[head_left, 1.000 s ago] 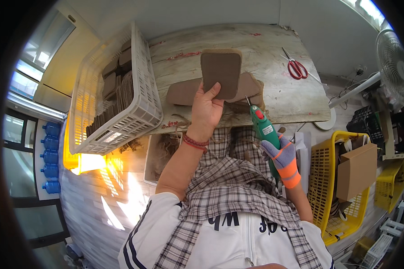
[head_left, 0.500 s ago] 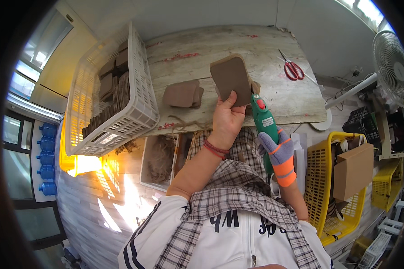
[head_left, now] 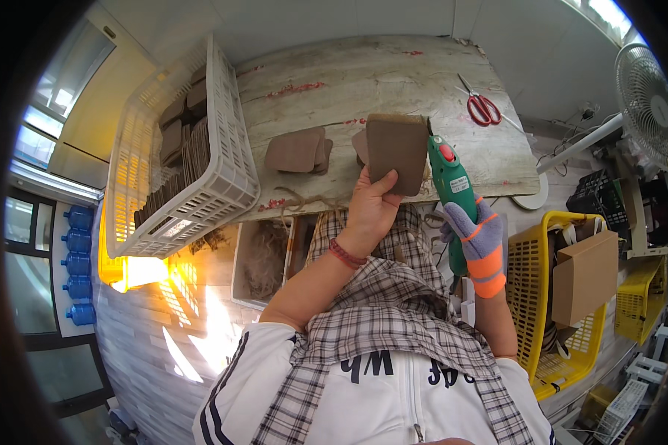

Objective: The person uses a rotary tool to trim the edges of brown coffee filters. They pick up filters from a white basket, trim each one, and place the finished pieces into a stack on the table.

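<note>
Brown, seemingly light and stiff, the pad [head_left: 397,148] suits a pinch at its bottom edge; our left grip [head_left: 375,200] pinches it there, above the tabletop's [head_left: 349,74] near edge. Our gloved right grip [head_left: 473,236] wraps the green tool [head_left: 450,174], its tip beside the pad's right edge.

The person's bare left hand [head_left: 376,208] holds a flat brown pad [head_left: 397,152] at a worn table [head_left: 364,70]; the gloved right hand [head_left: 473,231] grips a green tool [head_left: 454,182], its tip beside the pad's right edge. Red-handled scissors [head_left: 484,110] lie beyond; a white crate [head_left: 228,144] stands left.
</note>
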Demonstrator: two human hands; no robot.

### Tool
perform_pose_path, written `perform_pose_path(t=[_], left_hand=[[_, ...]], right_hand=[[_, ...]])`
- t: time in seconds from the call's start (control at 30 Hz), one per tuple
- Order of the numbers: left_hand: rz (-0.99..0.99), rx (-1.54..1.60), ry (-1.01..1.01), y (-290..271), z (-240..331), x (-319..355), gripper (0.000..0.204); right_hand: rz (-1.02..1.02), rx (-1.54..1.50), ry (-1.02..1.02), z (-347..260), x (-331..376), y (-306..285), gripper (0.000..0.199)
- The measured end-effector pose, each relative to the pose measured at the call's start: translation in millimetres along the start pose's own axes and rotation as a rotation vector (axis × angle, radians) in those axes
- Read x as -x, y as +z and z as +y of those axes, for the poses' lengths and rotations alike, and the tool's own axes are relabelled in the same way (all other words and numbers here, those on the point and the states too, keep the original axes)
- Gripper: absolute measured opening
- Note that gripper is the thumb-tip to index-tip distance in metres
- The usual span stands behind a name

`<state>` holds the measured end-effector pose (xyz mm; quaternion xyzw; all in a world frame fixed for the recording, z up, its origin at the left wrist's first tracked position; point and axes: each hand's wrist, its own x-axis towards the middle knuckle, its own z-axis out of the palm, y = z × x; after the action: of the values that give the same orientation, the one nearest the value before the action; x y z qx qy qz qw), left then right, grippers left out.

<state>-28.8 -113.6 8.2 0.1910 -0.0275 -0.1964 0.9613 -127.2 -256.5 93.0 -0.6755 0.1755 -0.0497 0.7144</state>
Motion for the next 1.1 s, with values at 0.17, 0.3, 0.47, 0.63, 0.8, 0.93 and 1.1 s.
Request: perform_pose_path(t=[0.17, 0.3, 0.47, 0.63, 0.8, 0.93, 1.1], left_hand=[[-0.005, -0.221, -0.013, -14, 36, 3, 0.031], [-0.031, -0.479, -0.067, -21, 76, 3, 0.033], [-0.049, -0.677, -0.178, -28, 103, 4, 0.036], [-0.01, -0.673, -0.254, -28, 101, 16, 0.034], [-0.032, -0.725, -0.334, -39, 100, 23, 0.033], [-0.098, -0.893, -0.341, -35, 111, 24, 0.029], [-0.12, -1.171, -0.232, -23, 132, 21, 0.021]], right_hand=[[-0.092, 0.188, -0.018, 10, 0, -22, 0.03], [-0.2, 0.22, 0.085, 4, 6, -29, 0.035], [-0.23, 0.331, 0.052, 7, 13, -22, 0.042], [-0.226, 0.277, 0.041, 17, 12, -12, 0.044], [-0.247, 0.237, 0.109, 21, 6, -9, 0.042], [-0.292, 0.214, 0.168, 18, 4, -11, 0.039], [-0.326, 0.247, 0.213, 15, 7, -17, 0.035]])
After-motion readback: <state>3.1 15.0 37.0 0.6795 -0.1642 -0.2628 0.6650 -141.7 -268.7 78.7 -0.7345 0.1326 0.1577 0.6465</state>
